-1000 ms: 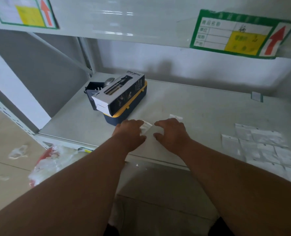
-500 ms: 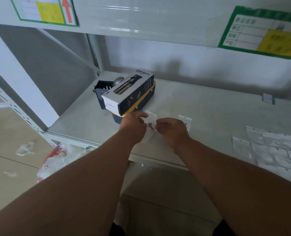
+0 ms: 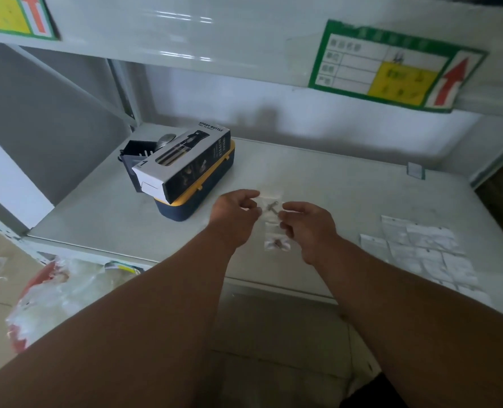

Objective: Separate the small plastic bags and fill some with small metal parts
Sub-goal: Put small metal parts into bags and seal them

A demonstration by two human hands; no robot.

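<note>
Both hands came up off the shelf (image 3: 332, 178) since a second ago. Left hand (image 3: 234, 212) and right hand (image 3: 309, 223) now pinch a floppy clear plastic bag (image 3: 273, 228) between them, thin metal part (image 3: 270, 207) showing inside. Flat empty bags (image 3: 424, 248) lie well off right.

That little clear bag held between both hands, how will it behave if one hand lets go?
The bag is thin clear film, so it would likely flop. Small metal parts sit at its bottom, so it should hang bottom-down. Probably slippery in a pinch.
</note>
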